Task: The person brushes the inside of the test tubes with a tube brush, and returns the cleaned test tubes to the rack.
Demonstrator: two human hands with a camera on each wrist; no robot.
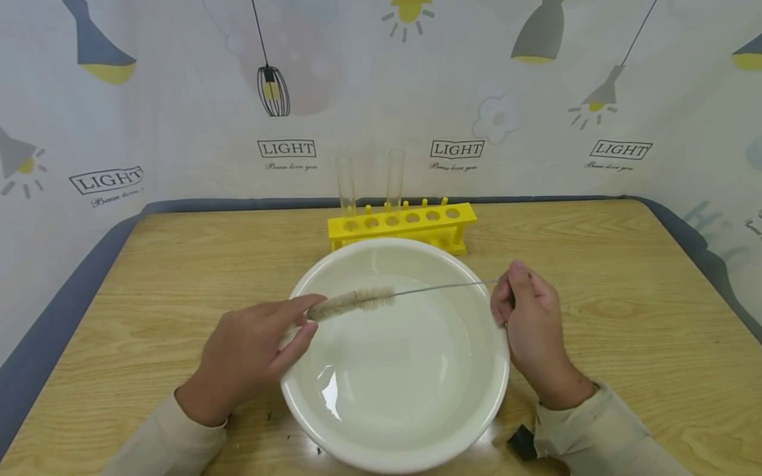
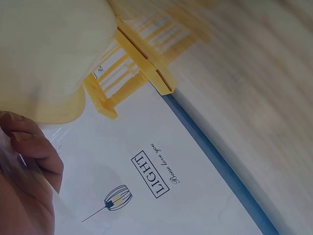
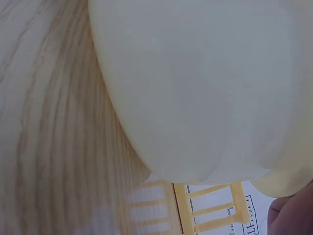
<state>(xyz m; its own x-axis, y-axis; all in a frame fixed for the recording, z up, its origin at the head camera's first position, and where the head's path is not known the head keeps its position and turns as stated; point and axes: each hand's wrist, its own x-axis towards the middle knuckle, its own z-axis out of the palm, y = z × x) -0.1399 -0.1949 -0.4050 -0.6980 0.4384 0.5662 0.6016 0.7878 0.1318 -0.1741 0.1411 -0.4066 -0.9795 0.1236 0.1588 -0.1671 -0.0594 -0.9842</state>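
My left hand [image 1: 250,344] holds what looks like a clear test tube [image 1: 333,307] over the white basin, its far end hidden by the hand. Inside the tube's mouth sit the pale bristles of a test tube brush [image 1: 378,298]; the bristles nearer the middle fan out beyond the glass. Thumb and fingers of my right hand [image 1: 532,324] pinch the brush's thin twisted-wire handle [image 1: 443,287] at the basin's right rim. Water appears to fill the lower part of the basin [image 1: 494,403]. The left wrist view shows part of the left hand [image 2: 36,156] with curled fingers.
Behind the basin stands a yellow test tube rack [image 1: 464,215] holding two upright clear test tubes [image 1: 395,178]. A small black object [image 1: 522,443] lies by the right sleeve. The wooden table [image 1: 643,284] meets a printed curtain [image 1: 381,99] at its back edge.
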